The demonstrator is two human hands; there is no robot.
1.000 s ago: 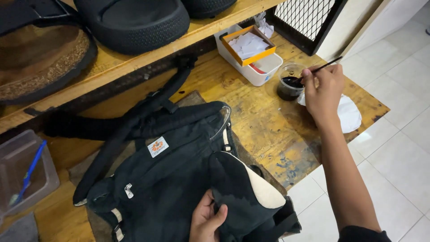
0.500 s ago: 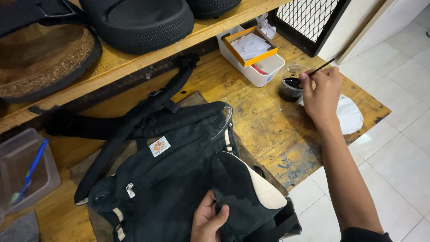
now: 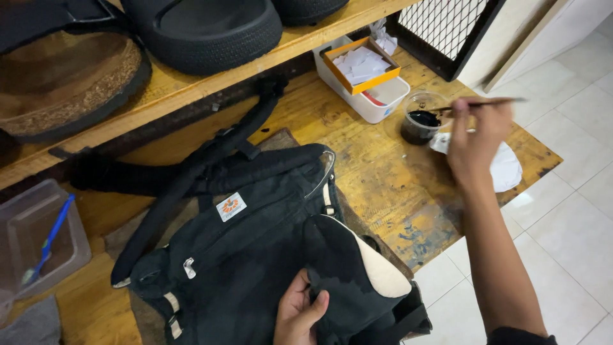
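- Clear plastic tub [image 3: 38, 236], far left on the surface [image 3: 377, 172] — holds a blue-handled brush [image 3: 50, 237]; light and rigid by the look of it, well apart from both hands.
- Wooden shelf [image 3: 191, 73] above, carrying a brown cork-soled sandal [image 3: 70, 83] and black sandals [image 3: 204, 29]; its front edge overhangs the back of the work area, so room upward is judged tight there.
- Black fabric bag [image 3: 255, 255] with long padded straps, lying flat on a brown mat at centre. Soft and limp, probably light; it will likely sag and fold if lifted by one point. Straps or the stiffer seamed edges look like the surest holds.
- Left hand [image 3: 300, 313] — fingers and thumb closed, pinching a fold of the black fabric bag at its lower edge, beside a cream lining panel [image 3: 383, 271].
- White tray [image 3: 370, 89] with an orange box of paper slips, near the back; light, easily knocked.
- Small clear cup [image 3: 421, 118] of black liquid, upright, just right of the tray — spillable, judged the most delicate item.
- Right hand [image 3: 476, 144], blurred, fingers pressed together on a thin brush [image 3: 485, 102] whose tip lies at the cup's rim.
- White cloth [image 3: 504, 166] under that hand, near the surface's right corner; tiled floor [image 3: 562, 211] beyond — open room lies rightward and toward the person.
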